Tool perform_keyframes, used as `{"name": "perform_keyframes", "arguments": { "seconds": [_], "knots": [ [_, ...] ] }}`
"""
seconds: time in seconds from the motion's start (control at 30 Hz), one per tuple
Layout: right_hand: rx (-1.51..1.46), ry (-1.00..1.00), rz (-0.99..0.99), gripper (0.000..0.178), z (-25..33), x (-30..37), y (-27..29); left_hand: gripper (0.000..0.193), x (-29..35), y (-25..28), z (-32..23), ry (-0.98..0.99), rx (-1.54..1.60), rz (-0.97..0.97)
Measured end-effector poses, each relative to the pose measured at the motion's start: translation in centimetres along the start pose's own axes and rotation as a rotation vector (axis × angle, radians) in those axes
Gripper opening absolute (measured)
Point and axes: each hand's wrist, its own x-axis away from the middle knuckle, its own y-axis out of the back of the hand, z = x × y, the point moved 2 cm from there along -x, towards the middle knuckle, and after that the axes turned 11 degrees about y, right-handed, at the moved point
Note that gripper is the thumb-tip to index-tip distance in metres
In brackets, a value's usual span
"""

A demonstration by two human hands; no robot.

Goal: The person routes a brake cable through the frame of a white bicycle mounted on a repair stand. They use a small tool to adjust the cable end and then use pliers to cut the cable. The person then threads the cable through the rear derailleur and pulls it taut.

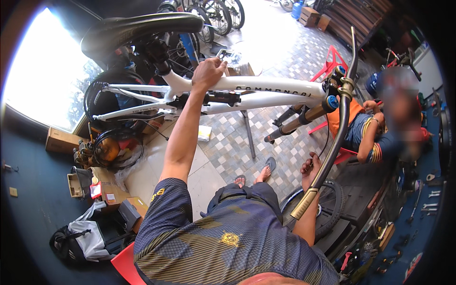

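- Your dark short-sleeved shirt with olive patterning (199,242) fills the foreground.
- Your long black handlebar with a bronze-coloured end (339,134) sweeps up at your right.
- Just beside its lower side, your right hand (311,166) has a loose grip, fingers half curled and apart, with no hold on the bar.
- Your left hand (209,72) reaches out to the top of the white bicycle frame (266,101); its grip is folded in beside a bent silvery metal piece (221,52), but you cannot tell whether it holds that piece.
- That frame spans the view before you, with the black saddle (142,28) at your left and the bronze-and-black fork (306,119) at your right.
- Beyond the fork sits a co-worker in a striped sleeve (376,153).
- Farthest off, parked bicycles (218,20) stand on the checkered tile floor (289,57).
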Motion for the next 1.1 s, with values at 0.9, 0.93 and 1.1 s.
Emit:
{"name": "perform_keyframes", "arguments": {
  "seconds": [0.9,0.93,1.1],
  "knots": [
    [0.441,0.286,-0.03,0.021,1.2,-1.8,0.1,0.041,0.1,-0.4,-0.2,-0.03,-0.006,-0.032],
    [0.479,0.3,-0.021,0.024,1.0,-1.7,-0.1,0.041,0.0,-0.4,-0.1,-0.037,-0.009,-0.037],
    [0.448,0.273,0.023,0.031,0.6,-2.2,-0.3,0.041,0.3,-0.3,-0.4,-0.017,-0.002,-0.03]
  ]
}}
